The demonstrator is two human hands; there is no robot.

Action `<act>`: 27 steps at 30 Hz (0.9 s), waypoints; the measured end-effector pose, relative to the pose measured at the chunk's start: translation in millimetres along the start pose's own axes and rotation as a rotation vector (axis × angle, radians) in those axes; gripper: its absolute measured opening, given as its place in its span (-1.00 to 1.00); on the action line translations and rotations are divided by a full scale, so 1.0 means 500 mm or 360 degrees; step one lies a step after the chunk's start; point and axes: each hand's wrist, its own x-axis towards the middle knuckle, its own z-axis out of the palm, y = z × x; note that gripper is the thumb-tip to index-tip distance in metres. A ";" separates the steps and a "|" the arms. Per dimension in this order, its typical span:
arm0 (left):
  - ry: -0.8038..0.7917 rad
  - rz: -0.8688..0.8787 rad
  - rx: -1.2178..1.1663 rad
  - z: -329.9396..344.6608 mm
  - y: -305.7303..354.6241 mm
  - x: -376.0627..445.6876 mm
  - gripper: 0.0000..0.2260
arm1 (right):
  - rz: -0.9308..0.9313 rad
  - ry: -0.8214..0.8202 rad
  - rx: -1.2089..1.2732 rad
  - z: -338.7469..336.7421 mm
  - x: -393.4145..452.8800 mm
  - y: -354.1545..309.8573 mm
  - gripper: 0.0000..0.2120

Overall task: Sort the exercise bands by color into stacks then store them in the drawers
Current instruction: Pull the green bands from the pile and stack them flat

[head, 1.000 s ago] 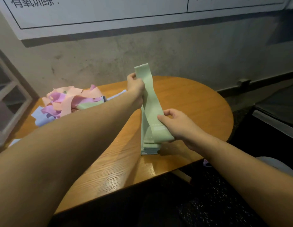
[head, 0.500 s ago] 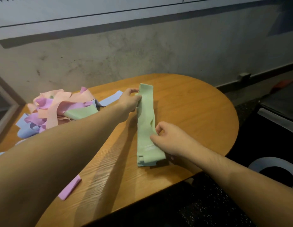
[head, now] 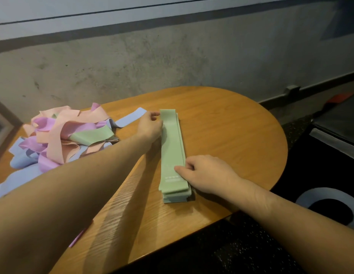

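Between the two hands, on the wooden table [head: 221,135], lies the green stack [head: 173,155], its top band flat and roughly squared. Left hand [head: 150,127] pinches the far end of that band; right hand [head: 204,173] pinches its near edge, fingers curled. Step in hand, by my judgement: seating a green band on its stack. Left of the left-hand grip sits the unsorted pile [head: 61,135] with one green band [head: 91,135] showing. Next move likely calls for releasing both pinches and reaching there.
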 end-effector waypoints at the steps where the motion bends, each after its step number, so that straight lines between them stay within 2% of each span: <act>1: 0.0005 -0.0031 -0.0004 -0.001 -0.005 -0.001 -0.68 | 0.0017 0.0007 0.0041 0.001 -0.001 0.001 -0.57; 4: -0.0006 -0.0106 -0.0119 -0.005 -0.016 -0.014 -0.57 | 0.0037 0.0081 0.0316 0.001 -0.003 0.007 -0.63; 9: -0.0128 -0.0151 -0.0244 -0.002 -0.030 -0.049 -0.58 | 0.0125 0.0332 0.1070 0.010 0.029 0.023 -0.88; 11: -0.0157 -0.0143 -0.0279 0.003 -0.032 -0.063 -0.60 | 0.0237 0.0377 0.1387 0.020 0.051 0.024 -0.80; 14: -0.0191 -0.0141 -0.0398 0.016 -0.028 -0.083 -0.59 | 0.0314 0.0336 0.1767 0.035 0.070 0.005 -0.57; 19: -0.0109 -0.0075 -0.0540 0.037 -0.017 -0.114 -0.60 | 0.0358 0.0398 0.1793 0.061 0.073 -0.040 -0.31; 23: -0.0069 -0.0132 -0.0652 0.032 -0.015 -0.134 -0.66 | 0.0305 0.0430 0.1756 0.068 0.061 -0.052 -0.37; 25: -0.0115 -0.0186 -0.0720 0.023 -0.024 -0.141 -0.69 | 0.0316 0.0444 0.1777 0.066 0.056 -0.047 -0.37; 27: -0.0185 -0.0213 -0.0760 0.013 -0.036 -0.155 -0.72 | 0.0299 0.0431 0.1788 0.063 0.053 -0.044 -0.45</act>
